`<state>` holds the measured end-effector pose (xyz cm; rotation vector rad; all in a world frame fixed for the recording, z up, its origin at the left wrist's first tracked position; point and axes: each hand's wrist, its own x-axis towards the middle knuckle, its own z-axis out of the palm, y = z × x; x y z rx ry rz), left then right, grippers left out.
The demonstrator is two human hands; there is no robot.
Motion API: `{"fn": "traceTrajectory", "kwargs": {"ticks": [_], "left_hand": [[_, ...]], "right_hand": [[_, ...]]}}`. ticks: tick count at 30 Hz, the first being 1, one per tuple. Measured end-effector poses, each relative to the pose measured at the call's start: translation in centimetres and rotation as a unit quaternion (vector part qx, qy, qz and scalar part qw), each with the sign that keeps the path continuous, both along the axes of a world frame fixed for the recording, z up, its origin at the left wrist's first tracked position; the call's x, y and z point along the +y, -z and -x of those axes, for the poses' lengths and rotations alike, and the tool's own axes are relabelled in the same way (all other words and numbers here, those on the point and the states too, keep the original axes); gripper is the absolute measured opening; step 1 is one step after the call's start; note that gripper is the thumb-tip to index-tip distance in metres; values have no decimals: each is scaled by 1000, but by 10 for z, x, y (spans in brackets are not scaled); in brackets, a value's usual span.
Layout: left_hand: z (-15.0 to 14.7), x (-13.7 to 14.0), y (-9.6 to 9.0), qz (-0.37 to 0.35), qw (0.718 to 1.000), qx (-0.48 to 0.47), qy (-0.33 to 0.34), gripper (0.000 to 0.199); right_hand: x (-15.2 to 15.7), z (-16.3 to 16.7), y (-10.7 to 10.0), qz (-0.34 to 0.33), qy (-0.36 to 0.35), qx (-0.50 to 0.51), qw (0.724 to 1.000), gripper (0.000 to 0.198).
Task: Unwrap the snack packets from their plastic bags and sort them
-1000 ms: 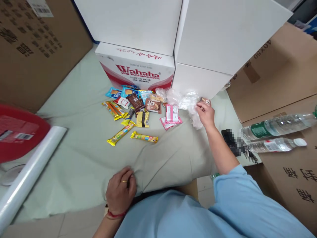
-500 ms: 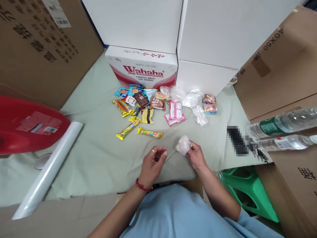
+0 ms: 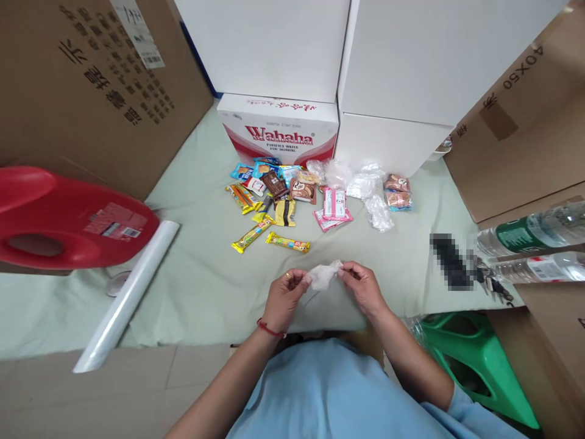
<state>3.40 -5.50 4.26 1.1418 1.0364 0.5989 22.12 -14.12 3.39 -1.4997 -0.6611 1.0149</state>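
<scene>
A crumpled, cloudy clear plastic bag point(image 3: 322, 276) is stretched between my two hands, above the front part of the cloth-covered table. My left hand point(image 3: 286, 299) pinches its left end, and my right hand point(image 3: 363, 288) pinches its right end. Just beyond lie two yellow snack bars point(image 3: 287, 242), and behind them is a pile of wrapped snacks in blue, brown and yellow packets point(image 3: 276, 183). Pink packets point(image 3: 334, 204) sit to the right of that pile. More crumpled plastic bags point(image 3: 365, 181) are bunched at the back, beside two brown wrapped snacks point(image 3: 397, 190).
A Wahaha carton point(image 3: 281, 134) and white boxes point(image 3: 393, 61) stand at the back. On the left are a red jug point(image 3: 91, 219) and a white roll point(image 3: 128, 292). Plastic bottles point(image 3: 521, 236) and keys point(image 3: 493, 283) lie right; a green stool point(image 3: 484, 366) stands below.
My left hand has closed on the bag's left end, which only my right hand held before. The bag is now drawn out sideways. The view has shifted, so the scene sits farther right.
</scene>
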Motion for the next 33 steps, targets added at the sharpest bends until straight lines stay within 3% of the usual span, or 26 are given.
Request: {"fn": "traceTrajectory", "kwargs": {"ticks": [4,6,11,17,19,23,25,26,28,33], "left_hand": [[4,1,5,43,998,-26,-37,51],[5,0,7,46,997,-30,-48,50],[9,-4,2,-7,1000,4,-22,37],[13,-8,4,-33,999,29,19,21],[16,-9,4,-69,996,58,18,24],[19,-10,2,-220,970,106,18,52],[18,-9,1,-262,956,125,49,33],[18,-8,1,-261,955,133,53,22],[18,-5,4,-228,964,133,30,22],[20,1,18,-80,988,47,-126,32]], "right_hand": [[0,-1,-2,19,-17,112,993,30],[-2,-3,-6,20,-30,122,992,31],[-4,-11,-17,-38,-57,3,998,50],[12,-10,-23,-68,-171,-155,970,19],[16,-4,-22,-69,-182,-185,963,19],[17,7,-21,-86,-215,-202,952,17],[15,8,-21,-89,-216,-197,952,17],[14,7,-21,-88,-209,-194,954,16],[12,4,-20,-86,-182,-183,962,15],[1,-9,-9,-24,-89,-79,993,18]]}}
